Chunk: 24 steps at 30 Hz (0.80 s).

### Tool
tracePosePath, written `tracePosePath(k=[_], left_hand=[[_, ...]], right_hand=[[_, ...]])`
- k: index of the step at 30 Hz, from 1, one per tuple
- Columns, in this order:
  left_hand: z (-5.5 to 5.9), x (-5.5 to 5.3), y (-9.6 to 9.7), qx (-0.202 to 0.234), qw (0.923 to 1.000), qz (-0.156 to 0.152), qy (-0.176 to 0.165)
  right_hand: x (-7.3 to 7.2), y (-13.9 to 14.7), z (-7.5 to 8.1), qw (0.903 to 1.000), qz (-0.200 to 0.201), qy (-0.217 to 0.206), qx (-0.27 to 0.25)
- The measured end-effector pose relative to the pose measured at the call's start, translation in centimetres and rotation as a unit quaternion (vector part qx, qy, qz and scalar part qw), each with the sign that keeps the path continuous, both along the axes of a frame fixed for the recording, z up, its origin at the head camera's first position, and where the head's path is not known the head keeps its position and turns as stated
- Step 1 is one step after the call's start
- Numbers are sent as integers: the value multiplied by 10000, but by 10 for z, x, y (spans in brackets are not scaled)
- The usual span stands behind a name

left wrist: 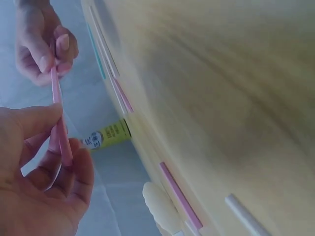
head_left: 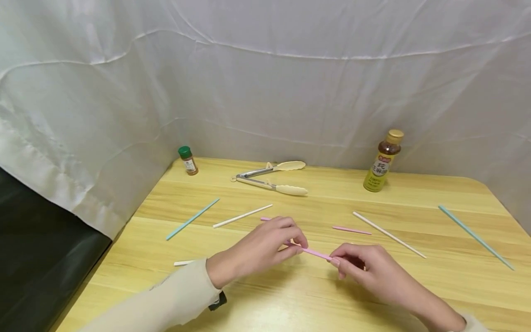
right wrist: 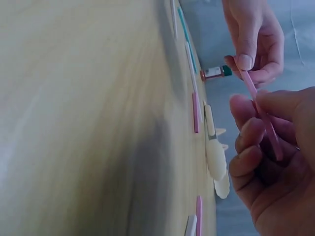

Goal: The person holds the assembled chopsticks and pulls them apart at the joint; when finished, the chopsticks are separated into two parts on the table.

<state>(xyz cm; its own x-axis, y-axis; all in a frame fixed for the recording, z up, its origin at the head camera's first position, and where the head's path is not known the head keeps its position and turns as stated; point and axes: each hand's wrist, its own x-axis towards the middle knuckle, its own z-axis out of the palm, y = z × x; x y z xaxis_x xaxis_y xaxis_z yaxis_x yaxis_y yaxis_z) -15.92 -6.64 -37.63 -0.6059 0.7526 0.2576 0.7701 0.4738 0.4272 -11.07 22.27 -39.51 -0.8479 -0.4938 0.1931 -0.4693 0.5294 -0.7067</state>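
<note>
Between them, both hands hold a slim pink stick [head_left: 317, 253] slightly above the table. My left hand [head_left: 265, 244] pinches it between thumb and fingers toward one end. The right hand [head_left: 369, 269] grips its other end, thumb against the fingertips. In the right wrist view that end of the stick [right wrist: 269, 130] runs down into the palm. Behind the left hand, a second pink stick [head_left: 264, 219] is mostly hidden. A shorter-looking pink stick [head_left: 351, 230] lies beyond the right hand.
White sticks [head_left: 242, 216] and blue sticks [head_left: 192, 219] lie on the wooden table [head_left: 315, 304] at both sides. Another white one [head_left: 182, 263] is partly under the left sleeve. Further back are tongs [head_left: 269, 177], a green-capped spice jar [head_left: 188, 160] and a sauce bottle [head_left: 382, 161], before a grey curtain.
</note>
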Motion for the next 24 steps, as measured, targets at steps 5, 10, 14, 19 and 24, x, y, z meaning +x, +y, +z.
tracePosePath(k=[5,10,14,19,24], left_hand=[[-3,9,0,76,9991,-4,-411],[-7,16,6,107,9975,141,-682],[-11,20,11,173,9977,201,-630],[-14,23,13,208,9980,254,-535],[-15,24,13,218,9988,198,-388]], right_hand=[[2,-3,-8,9991,-64,428,-18],[6,-11,-10,9939,-338,1047,49],[8,-16,-11,9858,-377,1635,99],[8,-18,-13,9817,-326,1873,140],[9,-16,-14,9817,-59,1904,-13]])
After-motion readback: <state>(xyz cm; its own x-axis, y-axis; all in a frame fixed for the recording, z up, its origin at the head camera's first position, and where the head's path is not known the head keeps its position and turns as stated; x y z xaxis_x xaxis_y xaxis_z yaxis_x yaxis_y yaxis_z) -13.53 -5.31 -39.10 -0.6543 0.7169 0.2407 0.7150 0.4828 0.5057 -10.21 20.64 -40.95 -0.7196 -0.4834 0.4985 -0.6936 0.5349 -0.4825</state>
